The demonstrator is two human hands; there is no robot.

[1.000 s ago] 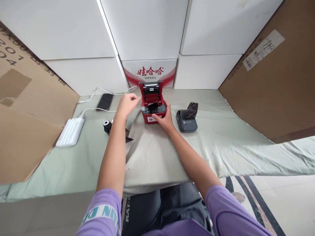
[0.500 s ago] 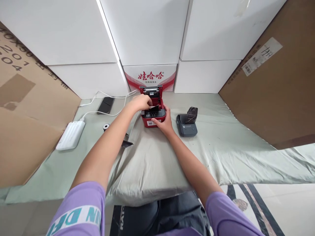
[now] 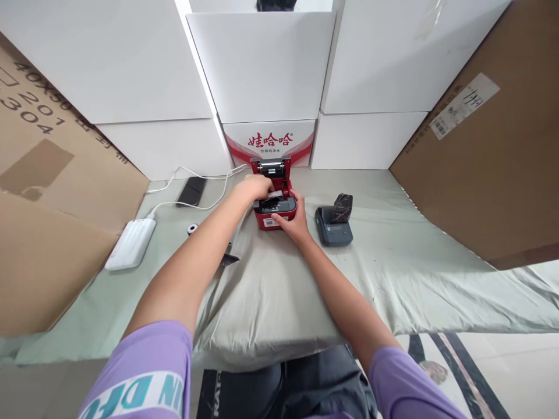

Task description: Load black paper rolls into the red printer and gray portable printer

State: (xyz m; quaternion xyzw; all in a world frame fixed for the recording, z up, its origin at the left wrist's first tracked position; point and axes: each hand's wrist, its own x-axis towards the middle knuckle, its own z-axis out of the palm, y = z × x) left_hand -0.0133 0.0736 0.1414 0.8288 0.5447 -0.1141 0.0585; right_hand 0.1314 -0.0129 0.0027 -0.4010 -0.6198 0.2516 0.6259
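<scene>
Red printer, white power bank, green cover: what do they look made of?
Red printer: probably hard plastic, semi-gloss, judging by its crisp moulded edges; the bar up top shines like metal. White power bank: likely smooth plastic, with rounded corners. Green cover: apparently matte fabric, as it wrinkles and drapes at the front.

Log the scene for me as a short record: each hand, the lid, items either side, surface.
Left hand: at the opening of the red-and-black boxy printer; grip hidden
Right hand: holding that printer's front and right side
Printer lid: raised
Right side: dark grey boxy printer
Left side: black oblong phone, white rectangular power bank
Surface: pale green cloth
</scene>
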